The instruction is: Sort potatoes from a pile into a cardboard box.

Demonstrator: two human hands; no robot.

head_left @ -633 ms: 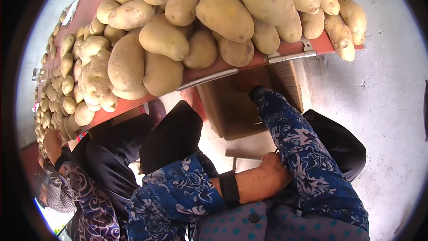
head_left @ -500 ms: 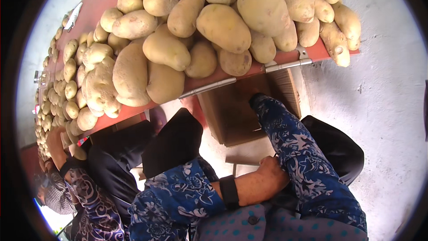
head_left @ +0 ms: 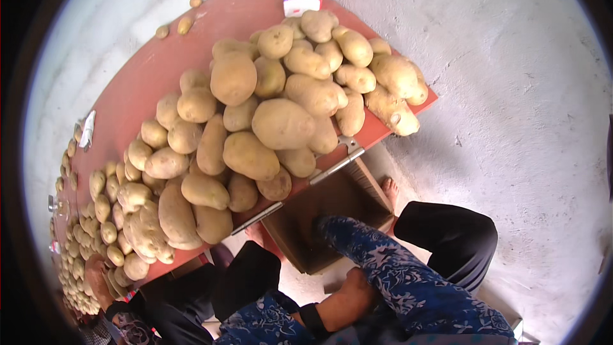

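Big heap of potatoes [head_left: 281, 124] sits piled on the red counter [head_left: 159, 70], right near its front edge. Under that edge there's a cardboard box [head_left: 319, 217], and the right arm in the blue patterned sleeve [head_left: 396, 275] reaches down into it. The left hand [head_left: 351, 294] rests low by the knees; can't tell what the fingers on either hand are doing.

Soft, bright daylight fills the frame, with weak shadows. The round fisheye rim is black, and edges bend there.
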